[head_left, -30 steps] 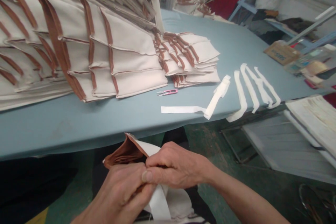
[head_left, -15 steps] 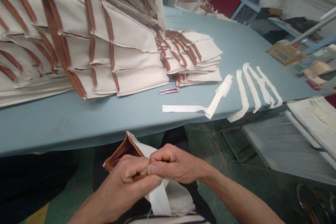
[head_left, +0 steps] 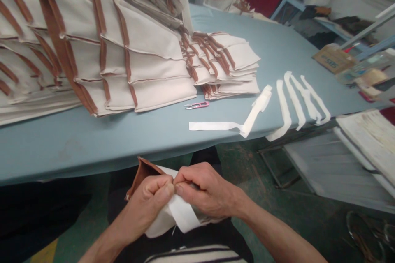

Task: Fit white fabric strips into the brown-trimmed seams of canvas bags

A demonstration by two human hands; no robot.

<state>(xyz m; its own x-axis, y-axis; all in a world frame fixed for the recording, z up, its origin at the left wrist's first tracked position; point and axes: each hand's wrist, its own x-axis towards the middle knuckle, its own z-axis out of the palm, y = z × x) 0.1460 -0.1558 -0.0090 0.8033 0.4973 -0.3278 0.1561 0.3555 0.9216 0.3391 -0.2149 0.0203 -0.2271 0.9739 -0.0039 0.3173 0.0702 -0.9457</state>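
Note:
Over the lap, a cream fabric piece [head_left: 159,227] with a brown lining, shaped like a small bag, hangs from both hands. My left hand [head_left: 151,199] is closed, thumb pressed to the fingers at the fabric's edge. Right against it, my right hand [head_left: 203,189] pinches the same piece, fingertips meeting the left ones. A white strip of tape [head_left: 184,215] hangs below the fingertips across the cream cloth. Exactly what lies between the fingertips is hidden. Pink thread snips [head_left: 197,105] lie on the table beyond the hands.
The blue-covered table [head_left: 101,148] bears a large stack of cream pieces with brown edging [head_left: 157,70] and a smaller stack [head_left: 231,57]. A folded white strip [head_left: 254,111] and several loose strips [head_left: 298,102] lie toward the right. A cardboard box [head_left: 335,59] sits farther right.
Both hands have shifted slightly up and left with the fabric piece. My left hand has rolled so its thumb points up, and the white tape lies more slanted.

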